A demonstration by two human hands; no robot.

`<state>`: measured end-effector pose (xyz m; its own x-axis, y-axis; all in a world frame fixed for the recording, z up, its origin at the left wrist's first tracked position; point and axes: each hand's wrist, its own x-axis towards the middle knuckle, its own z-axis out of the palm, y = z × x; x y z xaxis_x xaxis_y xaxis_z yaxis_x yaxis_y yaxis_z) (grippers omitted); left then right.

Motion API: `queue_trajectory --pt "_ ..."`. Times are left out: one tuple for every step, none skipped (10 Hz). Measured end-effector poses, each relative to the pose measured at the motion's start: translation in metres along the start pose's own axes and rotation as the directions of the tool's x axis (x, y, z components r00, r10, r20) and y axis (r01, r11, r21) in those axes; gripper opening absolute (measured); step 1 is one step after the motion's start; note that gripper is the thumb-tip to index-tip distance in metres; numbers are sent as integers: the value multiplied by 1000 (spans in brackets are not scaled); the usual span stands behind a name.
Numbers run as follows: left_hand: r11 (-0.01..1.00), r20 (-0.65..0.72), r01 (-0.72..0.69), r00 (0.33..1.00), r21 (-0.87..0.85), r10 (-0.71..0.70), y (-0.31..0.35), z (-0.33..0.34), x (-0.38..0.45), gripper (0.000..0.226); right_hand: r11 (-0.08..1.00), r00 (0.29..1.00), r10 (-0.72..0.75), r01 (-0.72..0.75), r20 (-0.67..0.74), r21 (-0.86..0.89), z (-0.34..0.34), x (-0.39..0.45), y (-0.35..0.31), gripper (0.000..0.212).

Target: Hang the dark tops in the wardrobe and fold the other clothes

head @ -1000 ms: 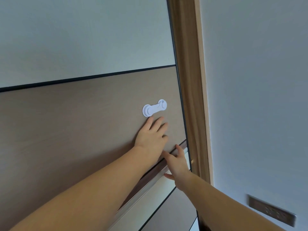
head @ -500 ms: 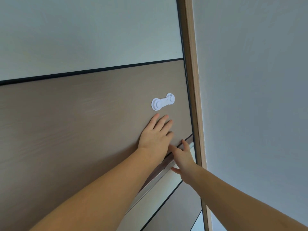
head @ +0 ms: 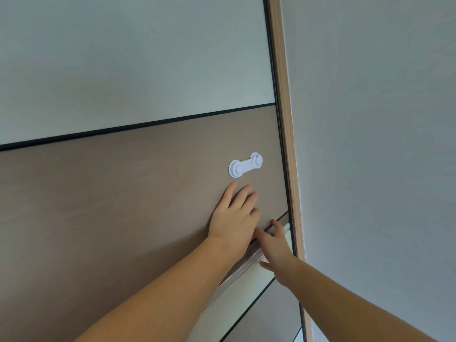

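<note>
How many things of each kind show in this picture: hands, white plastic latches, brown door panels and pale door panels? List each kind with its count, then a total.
Hands: 2, the left hand and the right hand
White plastic latches: 1
Brown door panels: 1
Pale door panels: 1
Total: 5

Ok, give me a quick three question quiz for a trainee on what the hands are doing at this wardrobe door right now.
1. True or false: the left hand lies flat on the brown door panel.
2. Which sits just above the left hand's fingertips: A) a key, B) a white plastic latch, C) a hanger?
3. What does the right hand touch?

Key: 1 true. 2 B. 3 the metal strip below the brown panel.
</note>
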<state>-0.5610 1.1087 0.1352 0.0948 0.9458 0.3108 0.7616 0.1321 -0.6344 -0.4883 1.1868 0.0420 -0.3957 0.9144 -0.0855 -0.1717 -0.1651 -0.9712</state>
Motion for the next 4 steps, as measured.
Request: queue_trajectory --pt "981 -60 92 993 -171 -104 7 -4 -21 46 950 992 -123 113 -17 -291 -6 -12 -5 75" --pt "955 -59 119 988 -272 -140 11 -6 -51 50 654 935 -350 284 52 -701 -13 -39 -12 77" --pt "930 -12 128 990 -344 -141 10 -13 -87 61 292 882 -450 294 140 -910 -18 -81 -28 77" --pt "909 -13 116 991 -400 -132 8 -25 -128 62 163 894 -420 244 156 -956 -15 -130 -30 72"
